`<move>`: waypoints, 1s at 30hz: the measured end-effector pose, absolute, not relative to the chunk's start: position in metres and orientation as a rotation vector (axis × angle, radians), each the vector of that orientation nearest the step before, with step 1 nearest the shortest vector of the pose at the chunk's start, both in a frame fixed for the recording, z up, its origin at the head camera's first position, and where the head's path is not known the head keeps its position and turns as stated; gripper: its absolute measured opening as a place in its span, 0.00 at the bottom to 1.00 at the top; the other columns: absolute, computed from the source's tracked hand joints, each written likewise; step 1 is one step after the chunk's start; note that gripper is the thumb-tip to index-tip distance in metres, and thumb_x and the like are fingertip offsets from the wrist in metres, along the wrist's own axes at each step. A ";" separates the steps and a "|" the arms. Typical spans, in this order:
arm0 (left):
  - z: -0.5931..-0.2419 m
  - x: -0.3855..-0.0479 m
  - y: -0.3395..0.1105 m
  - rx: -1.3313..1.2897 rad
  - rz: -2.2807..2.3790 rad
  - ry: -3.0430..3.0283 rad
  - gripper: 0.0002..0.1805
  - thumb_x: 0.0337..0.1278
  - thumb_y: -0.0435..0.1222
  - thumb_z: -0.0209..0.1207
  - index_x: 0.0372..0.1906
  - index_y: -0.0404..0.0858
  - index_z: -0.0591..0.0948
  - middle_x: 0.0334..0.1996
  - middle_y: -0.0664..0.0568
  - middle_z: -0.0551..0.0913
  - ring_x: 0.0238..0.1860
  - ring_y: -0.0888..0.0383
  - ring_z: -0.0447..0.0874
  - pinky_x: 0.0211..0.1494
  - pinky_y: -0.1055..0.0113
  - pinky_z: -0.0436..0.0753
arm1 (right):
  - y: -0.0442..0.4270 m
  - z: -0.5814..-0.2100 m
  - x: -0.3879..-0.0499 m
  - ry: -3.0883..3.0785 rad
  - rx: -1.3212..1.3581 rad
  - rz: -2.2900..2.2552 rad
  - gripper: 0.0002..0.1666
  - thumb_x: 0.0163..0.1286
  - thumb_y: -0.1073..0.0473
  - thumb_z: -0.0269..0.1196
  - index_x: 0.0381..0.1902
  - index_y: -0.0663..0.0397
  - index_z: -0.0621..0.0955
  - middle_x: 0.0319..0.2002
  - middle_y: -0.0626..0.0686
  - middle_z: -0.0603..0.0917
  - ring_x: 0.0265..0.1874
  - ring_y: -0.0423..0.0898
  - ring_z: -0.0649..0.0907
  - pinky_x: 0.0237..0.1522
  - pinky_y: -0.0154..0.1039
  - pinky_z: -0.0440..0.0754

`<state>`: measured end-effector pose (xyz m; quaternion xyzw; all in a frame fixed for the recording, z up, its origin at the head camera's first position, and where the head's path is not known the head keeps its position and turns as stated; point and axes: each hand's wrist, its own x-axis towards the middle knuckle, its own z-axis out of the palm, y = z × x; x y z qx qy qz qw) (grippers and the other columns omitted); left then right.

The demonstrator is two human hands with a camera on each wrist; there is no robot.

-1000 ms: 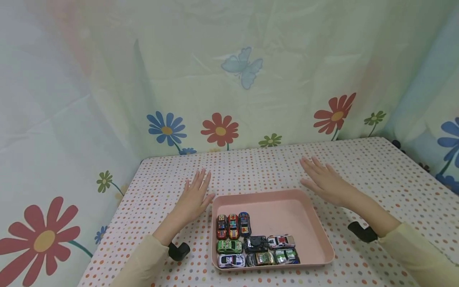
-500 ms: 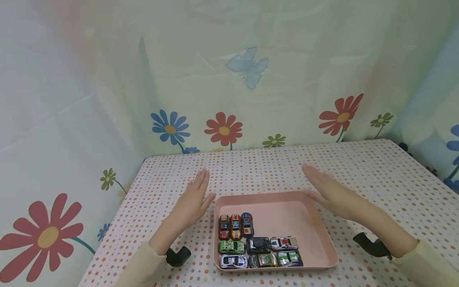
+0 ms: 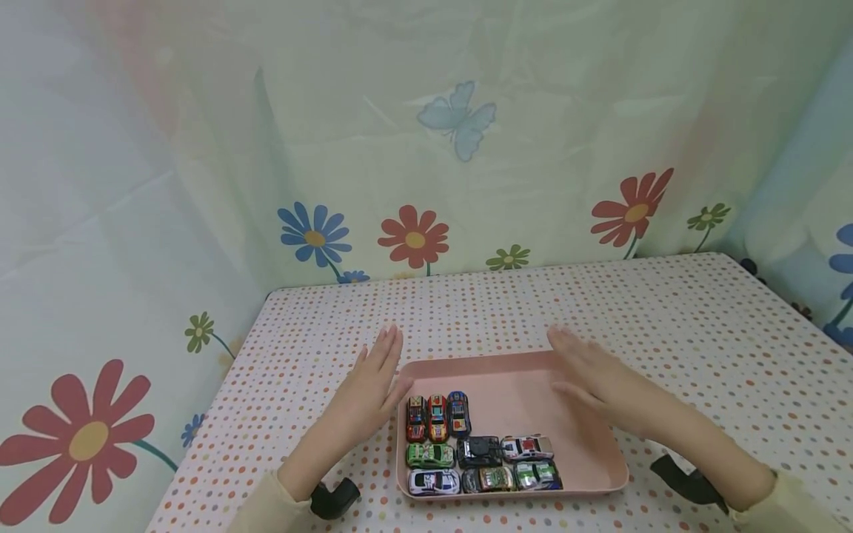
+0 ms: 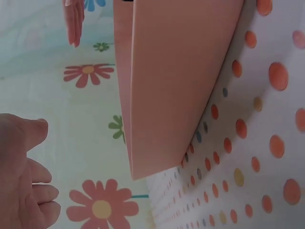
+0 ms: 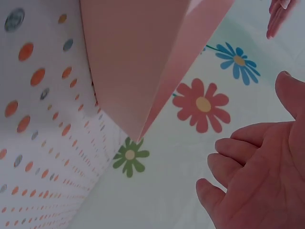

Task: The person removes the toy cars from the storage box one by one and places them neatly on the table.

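Note:
A pink tray (image 3: 526, 392) lies on the table, with several toy cars packed along its left and front. Three of them, including a blue car (image 3: 458, 413), stand side by side at the back left; a green car (image 3: 429, 455) and a white car (image 3: 434, 482) lie in front. My left hand (image 3: 366, 389) hovers by the tray's back left corner, fingers straight, holding nothing. Over the right side of the tray is my right hand (image 3: 603, 381), its fingers extended and nothing in them. The wrist views show both palms raised beside the tray walls, apart from them.
A dotted cloth (image 3: 320, 318) covers the table. Behind it hangs a flowered curtain (image 3: 533, 148). Black wrist straps (image 3: 335, 497) are on both arms. Small dark objects (image 3: 749, 266) sit beyond the table's right edge.
Both hands have moved inward toward the tray, and their fingers have drawn together from a looser spread. The cars and tray keep their arrangement; the head view has shifted slightly.

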<state>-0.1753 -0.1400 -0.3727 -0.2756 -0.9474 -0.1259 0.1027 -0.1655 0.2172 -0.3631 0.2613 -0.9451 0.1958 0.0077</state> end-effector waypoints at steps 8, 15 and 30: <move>-0.379 -0.166 -0.136 -0.858 -0.362 -2.842 0.36 0.72 0.52 0.36 0.72 0.32 0.48 0.73 0.46 0.41 0.71 0.54 0.34 0.69 0.51 0.44 | 0.206 -0.372 -0.157 -2.946 0.889 0.544 0.42 0.72 0.46 0.53 0.72 0.63 0.51 0.70 0.64 0.53 0.67 0.61 0.54 0.68 0.53 0.46; -0.386 -0.158 -0.133 -0.932 -0.363 -2.832 0.37 0.69 0.48 0.46 0.72 0.30 0.50 0.72 0.42 0.44 0.71 0.50 0.37 0.69 0.48 0.46 | 0.200 -0.379 -0.150 -2.895 0.996 0.438 0.41 0.71 0.46 0.53 0.69 0.68 0.57 0.69 0.64 0.54 0.67 0.61 0.55 0.67 0.51 0.46; -0.400 -0.150 -0.133 -0.920 -0.314 -2.873 0.38 0.69 0.49 0.46 0.73 0.33 0.47 0.72 0.43 0.42 0.71 0.48 0.38 0.68 0.45 0.46 | 0.195 -0.396 -0.144 -2.780 1.111 0.303 0.41 0.69 0.47 0.55 0.69 0.68 0.58 0.67 0.66 0.57 0.65 0.61 0.60 0.63 0.57 0.57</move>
